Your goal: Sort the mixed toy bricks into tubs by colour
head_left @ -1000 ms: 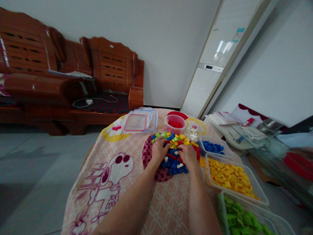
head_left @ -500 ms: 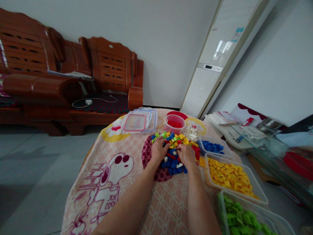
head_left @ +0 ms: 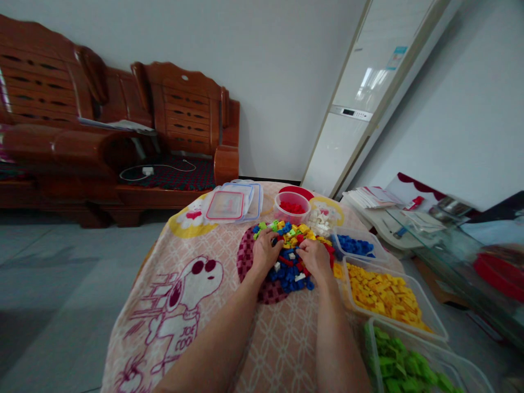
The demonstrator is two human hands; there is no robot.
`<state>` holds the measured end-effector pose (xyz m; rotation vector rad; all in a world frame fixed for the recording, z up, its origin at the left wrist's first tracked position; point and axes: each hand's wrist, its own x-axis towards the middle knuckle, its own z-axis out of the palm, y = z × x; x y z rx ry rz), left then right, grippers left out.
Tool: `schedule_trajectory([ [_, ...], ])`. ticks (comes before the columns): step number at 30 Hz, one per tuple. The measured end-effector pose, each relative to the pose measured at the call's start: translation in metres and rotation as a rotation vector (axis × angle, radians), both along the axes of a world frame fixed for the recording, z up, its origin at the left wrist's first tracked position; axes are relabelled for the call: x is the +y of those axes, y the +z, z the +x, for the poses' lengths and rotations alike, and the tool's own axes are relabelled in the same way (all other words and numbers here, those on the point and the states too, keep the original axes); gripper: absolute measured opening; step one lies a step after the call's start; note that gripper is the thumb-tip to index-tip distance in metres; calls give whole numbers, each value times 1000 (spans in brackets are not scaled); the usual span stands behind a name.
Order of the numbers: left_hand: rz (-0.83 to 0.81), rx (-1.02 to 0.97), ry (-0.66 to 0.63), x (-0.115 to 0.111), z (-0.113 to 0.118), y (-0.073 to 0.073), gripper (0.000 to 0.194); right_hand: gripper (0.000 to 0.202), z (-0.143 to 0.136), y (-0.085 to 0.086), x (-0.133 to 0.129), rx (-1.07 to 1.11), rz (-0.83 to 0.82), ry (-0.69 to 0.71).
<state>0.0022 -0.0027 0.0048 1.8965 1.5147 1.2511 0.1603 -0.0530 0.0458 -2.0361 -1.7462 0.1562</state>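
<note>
A mixed heap of toy building bricks [head_left: 292, 270], blue, yellow, red, green and white, lies on a dark pink patch of the tablecloth. My left hand [head_left: 265, 252] rests at the heap's left side. Its fingers are curled together near a small dark piece, and what they grip is too small to name. On the right side, my right hand [head_left: 316, 258] reaches into the heap with thumb and fingers pinched beside blue and red bricks. Whatever lies between those fingertips is hidden.
Along the right edge stand clear tubs of blue bricks [head_left: 355, 246], yellow bricks [head_left: 387, 295] and green bricks [head_left: 403, 363]. Behind the heap are a round tub of red bricks [head_left: 292, 207] and loose white bricks [head_left: 320, 221]. Plastic lids [head_left: 226, 204] lie at the back left.
My right hand has shifted slightly to the right, showing a little more of the blue and red bricks. My left hand stays almost in place.
</note>
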Motion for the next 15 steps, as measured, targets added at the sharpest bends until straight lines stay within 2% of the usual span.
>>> schedule_trajectory([
  [3, -7, 0, 6, 0, 0, 0, 20, 15, 15, -4, 2, 241, 147, -61],
  [6, -27, -3, 6, -2, 0, 1, 20, 24, 29, -6, 3, 577, 335, -229],
  [9, -32, -4, 0, -3, 0, 2, 21, 32, 43, -4, -1, 845, 631, -417],
  [12, -28, -3, -2, -2, 0, 2, 20, 33, 54, 0, -6, 941, 908, -555],
  [15, -20, -2, 4, -1, 0, 1, 20, 32, 59, 2, -8, 926, 929, -571],
])
